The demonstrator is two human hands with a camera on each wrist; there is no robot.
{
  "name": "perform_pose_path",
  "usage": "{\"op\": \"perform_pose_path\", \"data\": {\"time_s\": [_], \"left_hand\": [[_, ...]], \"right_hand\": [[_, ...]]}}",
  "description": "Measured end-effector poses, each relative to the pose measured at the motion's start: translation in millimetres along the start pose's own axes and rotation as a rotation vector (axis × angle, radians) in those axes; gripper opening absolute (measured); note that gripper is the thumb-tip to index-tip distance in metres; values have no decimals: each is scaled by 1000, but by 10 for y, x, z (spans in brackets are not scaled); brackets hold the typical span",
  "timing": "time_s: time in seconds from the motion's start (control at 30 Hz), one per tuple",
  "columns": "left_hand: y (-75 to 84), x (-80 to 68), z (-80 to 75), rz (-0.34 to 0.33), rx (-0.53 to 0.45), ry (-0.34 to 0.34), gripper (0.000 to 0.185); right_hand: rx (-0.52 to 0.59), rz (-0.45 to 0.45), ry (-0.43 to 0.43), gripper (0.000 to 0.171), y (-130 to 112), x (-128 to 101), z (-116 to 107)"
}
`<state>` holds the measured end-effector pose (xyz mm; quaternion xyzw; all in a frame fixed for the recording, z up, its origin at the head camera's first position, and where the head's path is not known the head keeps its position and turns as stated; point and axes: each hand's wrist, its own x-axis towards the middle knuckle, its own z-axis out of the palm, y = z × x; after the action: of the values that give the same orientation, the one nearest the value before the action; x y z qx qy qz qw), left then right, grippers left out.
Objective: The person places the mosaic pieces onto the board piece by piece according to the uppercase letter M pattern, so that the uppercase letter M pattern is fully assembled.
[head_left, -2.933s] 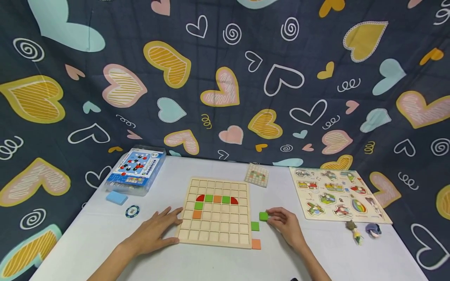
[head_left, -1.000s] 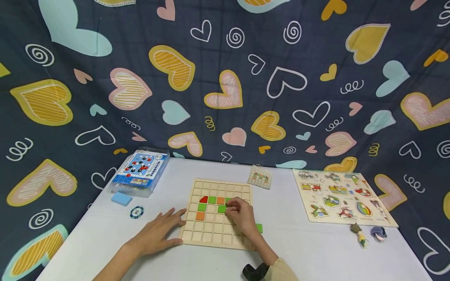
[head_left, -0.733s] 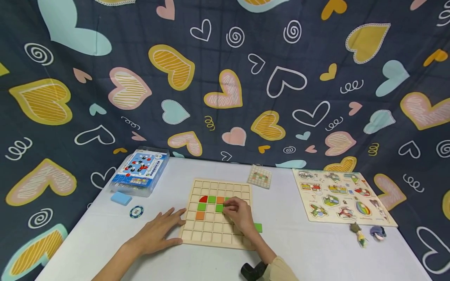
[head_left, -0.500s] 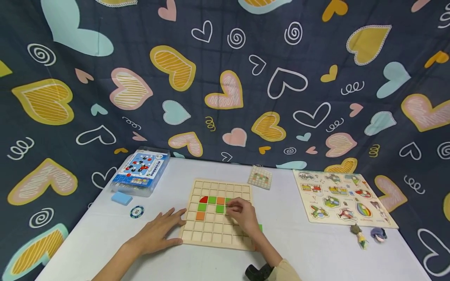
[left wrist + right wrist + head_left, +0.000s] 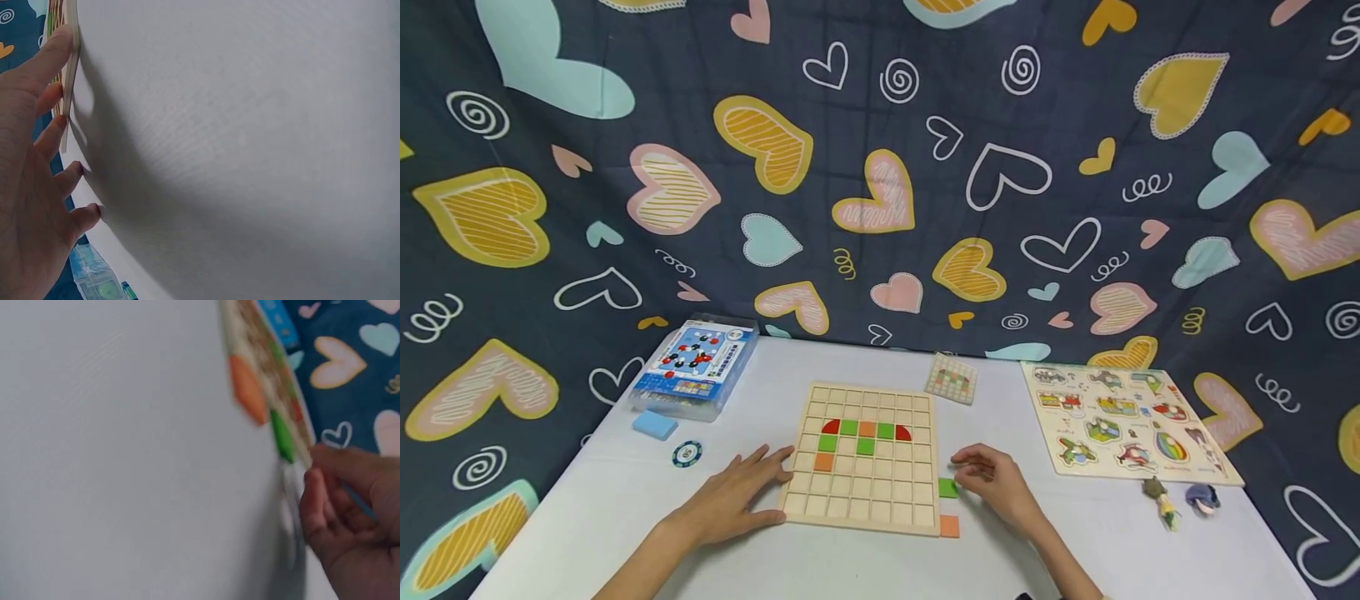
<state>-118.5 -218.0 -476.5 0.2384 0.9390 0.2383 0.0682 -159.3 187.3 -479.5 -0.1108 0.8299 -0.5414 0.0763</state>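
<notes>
A wooden grid board (image 5: 880, 493) lies mid-table with red, green and orange tiles in its upper rows. My left hand (image 5: 758, 485) lies flat on the table, its fingertips against the board's left edge (image 5: 72, 62); the left wrist view shows the fingers (image 5: 44, 125) spread. My right hand (image 5: 972, 473) hovers just right of the board, fingers loosely curled and holding nothing. Its fingertips are beside a loose green tile (image 5: 948, 488), and a loose orange tile (image 5: 949, 526) lies nearer me. In the blurred right wrist view, the green tile (image 5: 281, 434) sits just clear of the fingers (image 5: 325, 500).
A blue boxed kit (image 5: 694, 363), a blue block (image 5: 653, 424) and a chip (image 5: 687, 453) lie at the left. A pattern card (image 5: 951, 377) lies behind the board. A picture peg puzzle (image 5: 1123, 421) and two small figures (image 5: 1161, 498) are at the right. A heart-patterned cloth hangs behind.
My right hand carried a green tile onto the board, left it in the fourth row, then drew back right to the loose green tile. The left hand stayed put.
</notes>
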Motion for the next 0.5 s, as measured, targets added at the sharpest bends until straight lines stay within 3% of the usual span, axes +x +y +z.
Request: {"op": "perform_pose_path", "data": {"time_s": [0.2, 0.5], "left_hand": [[0, -3, -2, 2, -5, 0, 50], [-5, -4, 16, 3, 15, 6, 51]], "right_hand": [[59, -50, -115, 31, 151, -118, -88], [-39, -70, -3, 27, 209, -137, 18]]}}
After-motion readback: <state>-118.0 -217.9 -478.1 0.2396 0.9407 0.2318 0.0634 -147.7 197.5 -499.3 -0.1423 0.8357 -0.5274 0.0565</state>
